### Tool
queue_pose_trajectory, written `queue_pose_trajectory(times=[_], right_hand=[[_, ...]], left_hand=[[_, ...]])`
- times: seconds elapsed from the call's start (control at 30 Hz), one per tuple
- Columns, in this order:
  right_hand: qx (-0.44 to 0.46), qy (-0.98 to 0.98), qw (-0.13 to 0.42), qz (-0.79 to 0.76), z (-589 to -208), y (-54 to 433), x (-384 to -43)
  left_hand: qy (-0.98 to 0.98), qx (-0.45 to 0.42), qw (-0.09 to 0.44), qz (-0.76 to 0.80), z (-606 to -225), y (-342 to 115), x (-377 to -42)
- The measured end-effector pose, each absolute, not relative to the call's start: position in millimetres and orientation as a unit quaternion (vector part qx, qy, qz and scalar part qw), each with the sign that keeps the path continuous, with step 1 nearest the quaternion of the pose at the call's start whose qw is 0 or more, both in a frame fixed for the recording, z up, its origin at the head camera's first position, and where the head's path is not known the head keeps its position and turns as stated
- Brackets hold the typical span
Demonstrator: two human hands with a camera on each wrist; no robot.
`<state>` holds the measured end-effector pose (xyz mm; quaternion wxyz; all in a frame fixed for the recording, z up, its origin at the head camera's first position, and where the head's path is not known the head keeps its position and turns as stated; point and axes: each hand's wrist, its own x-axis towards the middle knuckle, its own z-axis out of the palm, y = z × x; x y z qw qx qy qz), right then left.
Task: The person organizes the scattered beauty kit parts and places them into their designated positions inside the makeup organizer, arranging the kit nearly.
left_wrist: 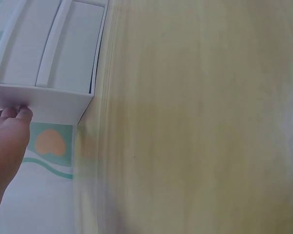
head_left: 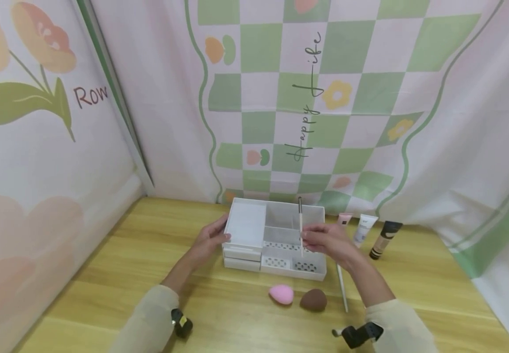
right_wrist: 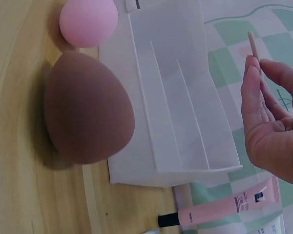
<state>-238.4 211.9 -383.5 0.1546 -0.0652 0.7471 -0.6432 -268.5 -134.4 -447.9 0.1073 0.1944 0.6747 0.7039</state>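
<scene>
My right hand pinches a slim makeup brush between thumb and fingers, its dark tip up and its pale handle down. The brush is upright above the white desktop organizer, over its divided right side. In the right wrist view, only the brush's pale handle end shows beyond the fingertips. My left hand rests against the organizer's left side, thumb at the lidded drawer part. The left wrist view shows its fingertips touching the side wall.
In front of the organizer lie a pink makeup sponge and a brown one. A thin pale stick lies right of them. A pink tube, a white tube and a black-and-tan tube are at right. A patterned curtain hangs behind.
</scene>
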Motion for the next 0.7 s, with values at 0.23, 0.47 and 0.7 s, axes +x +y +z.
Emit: queue_pose_trajectory(times=[0.23, 0.47, 0.7], right_hand=[[-0.063, 0.746, 0.16, -0.644, -383, 194, -247], [-0.069, 0.737, 0.171, -0.65, -382, 175, -254], [-0.066, 0.725, 0.175, -0.663, -382, 158, -259]], left_hand=[[0.674, 0.187, 0.108, 0.706, -449, -133, -269], [0.665, 0.19, 0.113, 0.714, -449, -133, -269], [0.665, 0.189, 0.115, 0.713, -449, -133, -269]])
